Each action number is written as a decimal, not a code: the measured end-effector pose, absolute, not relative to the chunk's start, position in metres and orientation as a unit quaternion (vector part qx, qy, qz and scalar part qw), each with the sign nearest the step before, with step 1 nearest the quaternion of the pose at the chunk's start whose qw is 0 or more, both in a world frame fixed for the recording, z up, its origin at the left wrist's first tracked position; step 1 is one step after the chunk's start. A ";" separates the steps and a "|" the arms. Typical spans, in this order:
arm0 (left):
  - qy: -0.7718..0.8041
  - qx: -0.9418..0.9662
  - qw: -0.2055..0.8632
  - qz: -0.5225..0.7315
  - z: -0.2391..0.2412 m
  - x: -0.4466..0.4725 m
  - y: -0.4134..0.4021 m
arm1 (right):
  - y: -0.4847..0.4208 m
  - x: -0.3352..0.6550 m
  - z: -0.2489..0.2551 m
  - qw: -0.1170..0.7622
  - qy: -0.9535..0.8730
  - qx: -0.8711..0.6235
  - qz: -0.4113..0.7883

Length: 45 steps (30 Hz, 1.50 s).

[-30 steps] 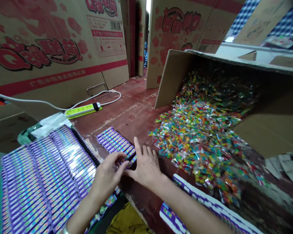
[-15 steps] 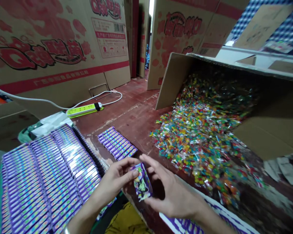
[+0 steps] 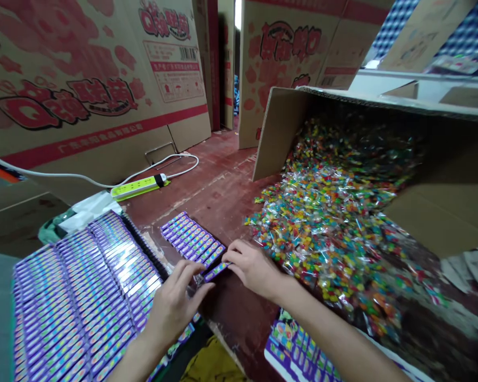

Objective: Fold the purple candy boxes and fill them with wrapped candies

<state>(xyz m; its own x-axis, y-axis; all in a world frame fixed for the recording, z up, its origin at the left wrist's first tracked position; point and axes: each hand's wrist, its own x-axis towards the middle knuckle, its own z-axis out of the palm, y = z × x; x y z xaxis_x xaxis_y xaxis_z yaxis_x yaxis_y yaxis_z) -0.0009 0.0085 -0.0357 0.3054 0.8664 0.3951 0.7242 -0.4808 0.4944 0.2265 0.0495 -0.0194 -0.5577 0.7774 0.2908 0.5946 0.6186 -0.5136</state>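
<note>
A small purple candy box (image 3: 215,271) lies on its side at the front end of a row of matching boxes (image 3: 191,239) on the red-brown table. My right hand (image 3: 253,268) pinches its right end between thumb and fingers. By its left end is my left hand (image 3: 177,297), thumb and curved fingers apart; whether it touches the box I cannot tell. Below my right forearm are flat printed purple box blanks (image 3: 298,347). Many packed purple boxes (image 3: 91,292) stand in tight rows at my left.
A tipped carton (image 3: 434,212) spills small clear bags of coloured candies (image 3: 322,223) over the right of the table. Behind stand big printed cartons (image 3: 91,79). A yellow-green power strip (image 3: 137,187) with a white cable lies at the back left.
The purple box, held upright between both hands before, has been moved away from me and laid at the row's front end. My right hand went along; my left hand's fingers have spread.
</note>
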 end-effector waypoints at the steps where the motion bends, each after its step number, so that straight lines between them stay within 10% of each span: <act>1: 0.496 0.806 0.104 0.305 -0.040 -0.001 0.009 | 0.053 0.224 -0.021 0.249 -0.867 -0.393 0.179; 15: 0.512 0.809 0.026 0.288 -0.046 0.012 0.002 | 0.021 0.291 0.006 0.321 -0.777 -0.503 0.199; 26: 0.389 0.885 0.226 0.120 -0.059 0.121 -0.056 | -0.048 0.335 -0.019 0.096 -0.710 -0.671 0.191; 39: 0.368 0.844 0.269 0.282 -0.041 0.133 -0.055 | -0.059 0.325 0.002 0.405 -0.426 -0.604 0.539; 45: 0.325 0.624 0.647 0.292 -0.014 0.139 -0.039 | -0.078 0.314 0.006 0.470 -0.451 -0.564 0.509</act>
<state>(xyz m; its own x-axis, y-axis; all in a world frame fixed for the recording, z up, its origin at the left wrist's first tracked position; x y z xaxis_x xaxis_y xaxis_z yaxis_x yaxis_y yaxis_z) 0.1392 -0.0389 -0.0136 0.6174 0.7847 -0.0560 0.0276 0.0495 0.9984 0.3145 -0.0781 0.0059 0.0762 0.9858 -0.1497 0.0307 -0.1523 -0.9879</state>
